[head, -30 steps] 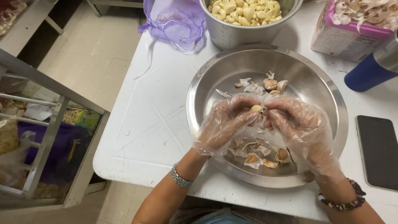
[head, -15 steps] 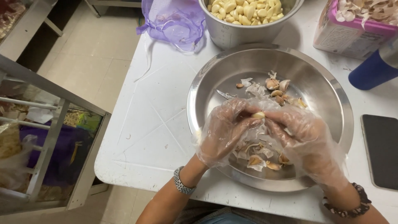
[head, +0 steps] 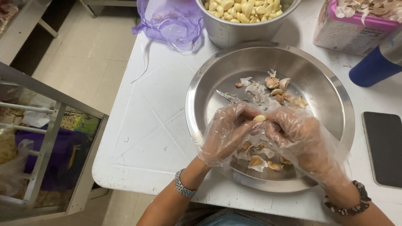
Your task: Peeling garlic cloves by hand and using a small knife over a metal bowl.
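While two gloved hands meet over the one steel basin point(head: 331, 90), left hand point(head: 226, 132) and right hand point(head: 299, 138) both pinch one garlic clove point(head: 259, 118) (mid-basin), one pot point(head: 247, 25) of peeled cloves beyond, one phone point(head: 384, 148) right, white table point(head: 146, 125), tiled floor point(head: 88, 62).

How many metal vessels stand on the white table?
2. A wide shallow pan sits in the middle, under the gloved left hand and right hand. A deeper pot of peeled garlic stands behind it at the top edge. Others may lie outside the view.
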